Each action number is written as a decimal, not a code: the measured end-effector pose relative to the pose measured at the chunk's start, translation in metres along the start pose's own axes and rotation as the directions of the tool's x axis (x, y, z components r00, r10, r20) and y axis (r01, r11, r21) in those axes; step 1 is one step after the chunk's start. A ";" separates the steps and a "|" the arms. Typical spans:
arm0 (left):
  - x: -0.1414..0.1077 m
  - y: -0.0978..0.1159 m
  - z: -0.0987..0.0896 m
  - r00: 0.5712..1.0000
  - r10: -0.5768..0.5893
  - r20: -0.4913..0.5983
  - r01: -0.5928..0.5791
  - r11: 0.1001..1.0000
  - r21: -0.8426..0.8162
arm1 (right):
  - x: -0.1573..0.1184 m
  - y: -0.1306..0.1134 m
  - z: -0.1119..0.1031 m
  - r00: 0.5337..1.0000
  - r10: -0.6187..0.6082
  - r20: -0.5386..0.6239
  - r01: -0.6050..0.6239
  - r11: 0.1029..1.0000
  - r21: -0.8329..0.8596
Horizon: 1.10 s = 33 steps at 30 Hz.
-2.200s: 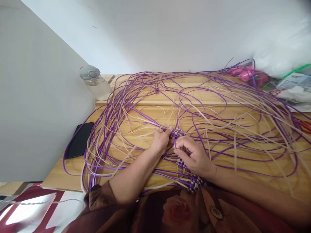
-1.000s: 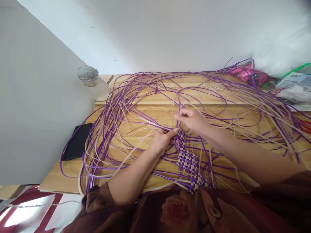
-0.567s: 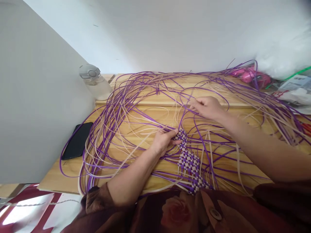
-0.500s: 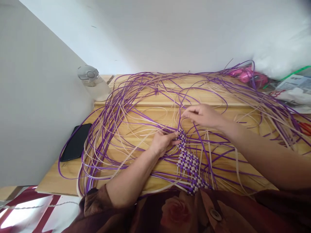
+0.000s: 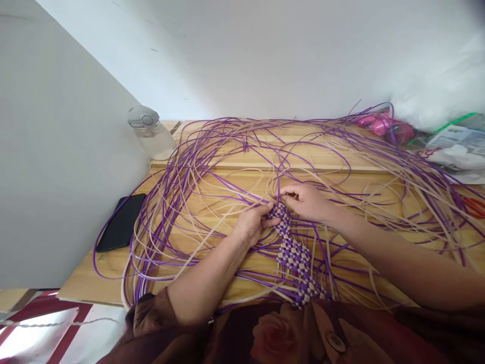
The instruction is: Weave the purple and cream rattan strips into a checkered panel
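Observation:
A woven band of purple and beige knots [image 5: 294, 254] runs from my body up to the middle of the wooden table. My left hand [image 5: 252, 224] pinches the left side of its far end between thumb and fingers. At the band's far tip, my right hand [image 5: 303, 201] is closed, thumb against fingertips, around thin cord at the base of the upright strands. Exactly which strand it grips is too small to tell. Long loose purple and beige cords [image 5: 182, 167] fan out from both sides of the band and curve across the table.
A clear bottle with a grey lid [image 5: 153, 136] stands at the back left, above a black phone [image 5: 122, 222]. At the right lie a pink bundle [image 5: 384, 124], plastic bags [image 5: 456, 144] and red-handled scissors [image 5: 473, 206]. A wall rises behind the table [image 5: 81, 273].
My right hand has moved down and slightly left, from above the band to its far tip. My left hand keeps its hold, and the view has shifted slightly.

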State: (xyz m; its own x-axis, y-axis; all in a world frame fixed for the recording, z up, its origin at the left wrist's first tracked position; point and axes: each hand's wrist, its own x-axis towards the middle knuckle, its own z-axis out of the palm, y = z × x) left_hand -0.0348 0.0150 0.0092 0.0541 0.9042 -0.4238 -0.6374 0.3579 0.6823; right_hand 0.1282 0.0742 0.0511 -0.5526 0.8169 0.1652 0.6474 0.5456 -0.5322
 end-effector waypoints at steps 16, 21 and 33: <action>-0.003 0.009 0.002 0.998 -0.055 -0.015 0.055 0.998 -0.017 | 0.016 -0.011 -0.008 0.933 -0.259 0.250 0.273 0.962 -0.020; -0.002 0.007 0.000 0.998 -0.046 0.041 0.046 0.999 -0.009 | 0.011 -0.011 -0.010 0.971 -0.185 0.154 0.227 0.915 -0.334; -0.002 0.000 0.000 0.999 -0.001 0.047 -0.001 0.998 0.057 | 0.011 0.024 -0.017 0.877 -0.480 -0.011 0.444 0.819 -0.363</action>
State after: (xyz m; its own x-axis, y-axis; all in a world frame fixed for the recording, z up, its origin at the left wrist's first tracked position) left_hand -0.0349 0.0133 0.0103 0.0912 0.9137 -0.3960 -0.5925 0.3694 0.7159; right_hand 0.1464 0.0991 0.0542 -0.7899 0.4566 0.4093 0.4755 0.8776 -0.0612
